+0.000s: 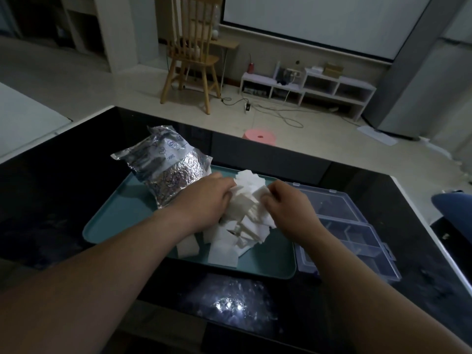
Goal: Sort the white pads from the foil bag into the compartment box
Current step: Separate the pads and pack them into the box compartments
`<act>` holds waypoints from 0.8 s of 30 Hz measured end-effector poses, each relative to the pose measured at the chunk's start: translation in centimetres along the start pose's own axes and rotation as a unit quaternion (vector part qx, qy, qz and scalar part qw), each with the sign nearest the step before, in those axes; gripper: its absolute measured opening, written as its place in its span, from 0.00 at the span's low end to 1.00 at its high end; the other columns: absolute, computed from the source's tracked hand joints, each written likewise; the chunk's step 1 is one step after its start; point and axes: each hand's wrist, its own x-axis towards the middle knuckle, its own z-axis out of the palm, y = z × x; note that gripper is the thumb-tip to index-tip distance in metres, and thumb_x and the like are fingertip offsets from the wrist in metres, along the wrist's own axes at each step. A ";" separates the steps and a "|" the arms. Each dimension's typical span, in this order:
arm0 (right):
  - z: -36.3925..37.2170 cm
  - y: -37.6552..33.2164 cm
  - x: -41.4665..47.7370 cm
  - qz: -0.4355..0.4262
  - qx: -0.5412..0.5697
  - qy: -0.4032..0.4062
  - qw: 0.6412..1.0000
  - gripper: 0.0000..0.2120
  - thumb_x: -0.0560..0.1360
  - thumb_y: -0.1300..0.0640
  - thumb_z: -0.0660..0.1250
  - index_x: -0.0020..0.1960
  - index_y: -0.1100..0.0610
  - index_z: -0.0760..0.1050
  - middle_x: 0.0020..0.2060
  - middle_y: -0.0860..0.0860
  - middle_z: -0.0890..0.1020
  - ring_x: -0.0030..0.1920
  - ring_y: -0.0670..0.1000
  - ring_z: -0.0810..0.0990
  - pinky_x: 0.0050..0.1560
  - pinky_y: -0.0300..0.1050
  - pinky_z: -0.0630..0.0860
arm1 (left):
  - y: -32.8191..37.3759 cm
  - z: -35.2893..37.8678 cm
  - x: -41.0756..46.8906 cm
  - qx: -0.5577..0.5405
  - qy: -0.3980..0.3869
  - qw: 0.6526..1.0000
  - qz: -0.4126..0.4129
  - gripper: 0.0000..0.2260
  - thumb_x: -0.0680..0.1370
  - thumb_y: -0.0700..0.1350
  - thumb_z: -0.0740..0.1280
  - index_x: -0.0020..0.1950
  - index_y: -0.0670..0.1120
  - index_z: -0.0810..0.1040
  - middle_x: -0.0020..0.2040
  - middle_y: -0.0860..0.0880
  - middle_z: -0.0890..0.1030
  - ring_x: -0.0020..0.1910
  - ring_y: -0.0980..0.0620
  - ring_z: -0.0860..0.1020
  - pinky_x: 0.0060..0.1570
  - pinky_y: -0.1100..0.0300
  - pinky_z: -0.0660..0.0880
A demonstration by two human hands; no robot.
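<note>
A heap of square white pads [245,215] lies on a teal tray [122,215], spilling toward its front edge. Behind and to the left of the heap stands the crinkled silver foil bag [168,172], leaning over the tray's back left. My left hand [204,200] presses against the left side of the heap with its fingers curled into the pads. My right hand [288,203] is on the heap's right side, fingers pinched on pads. The clear plastic compartment box [357,233] lies open to the right of the tray, and I see no pads in it.
The tray and the box rest on a glossy black table [51,200] with a white rim. A blue object [452,203] pokes in at the right edge. Beyond the table are a wooden chair [191,60], a pink stool [259,136] and a low white shelf [319,85].
</note>
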 end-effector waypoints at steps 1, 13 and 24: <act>-0.3 0.0 -0.1 0.000 0.003 0.002 1.000 0.07 0.81 0.56 0.64 0.44 0.50 0.73 0.37 0.47 0.79 0.37 0.46 0.76 0.34 0.44 0.66 | 0.1 -0.1 0.0 -0.013 0.007 1.000 0.000 0.08 0.83 0.44 0.60 0.54 0.47 0.79 0.47 0.49 0.75 0.48 0.47 0.76 0.43 0.54 0.69; -3.1 -2.4 -0.4 0.128 0.490 -0.031 0.862 0.07 0.82 0.59 0.67 0.56 0.57 0.83 0.44 0.51 0.87 0.42 0.48 0.82 0.44 0.45 0.72 | 5.8 -2.0 0.6 -0.634 -0.022 0.740 -0.224 0.14 0.84 0.40 0.56 0.60 0.47 0.80 0.45 0.42 0.82 0.43 0.46 0.81 0.43 0.53 0.80; -2.8 -2.8 -1.0 0.070 0.379 -0.061 0.921 0.11 0.79 0.58 0.73 0.60 0.51 0.81 0.52 0.61 0.84 0.46 0.51 0.82 0.46 0.44 0.72 | 6.3 -2.0 -0.7 -0.518 -0.128 0.829 -0.166 0.14 0.83 0.43 0.60 0.56 0.35 0.80 0.45 0.42 0.83 0.32 0.52 0.72 0.30 0.62 0.67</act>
